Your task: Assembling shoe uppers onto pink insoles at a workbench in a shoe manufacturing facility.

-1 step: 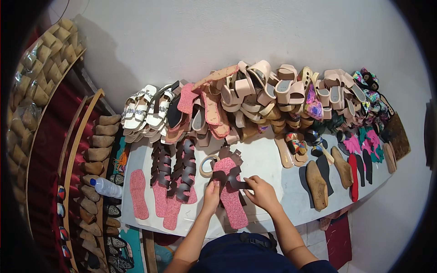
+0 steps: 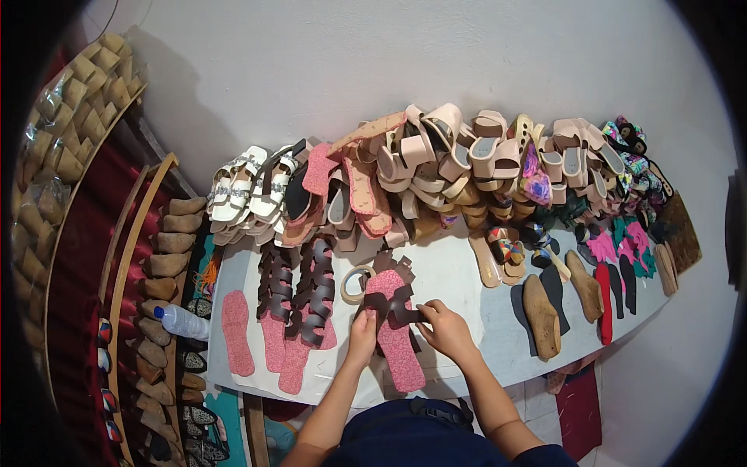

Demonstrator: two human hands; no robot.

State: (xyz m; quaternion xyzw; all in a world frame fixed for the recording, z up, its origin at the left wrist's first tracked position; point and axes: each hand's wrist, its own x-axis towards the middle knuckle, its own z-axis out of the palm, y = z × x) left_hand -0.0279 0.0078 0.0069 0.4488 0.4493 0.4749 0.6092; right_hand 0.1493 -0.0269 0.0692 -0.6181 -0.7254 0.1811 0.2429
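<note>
A pink patterned sole [image 2: 401, 354] is held above the near middle of the table, tilted, with a dark brown cut-out strap [image 2: 397, 304] across its upper part. My left hand [image 2: 362, 333] grips the sole and strap at their left edge. The strap's right end is pinched between the thumb and fingers of my right hand [image 2: 446, 328]. Dark brown strap pieces [image 2: 398, 265] lie just beyond the sole. A roll of tape [image 2: 355, 286] rests by its upper left. Farther left, brown straps [image 2: 309, 288] lie over several pink soles [image 2: 294, 367], and a single pink sole [image 2: 238, 335] lies beside them.
Stacked sandals [image 2: 443, 156] line the table's back against the wall. At right are wooden shoe lasts [image 2: 541, 315], dark sole pieces and a red strip [image 2: 604, 303]. A water bottle [image 2: 181, 321] lies at the left edge, near racks of lasts [image 2: 167, 265].
</note>
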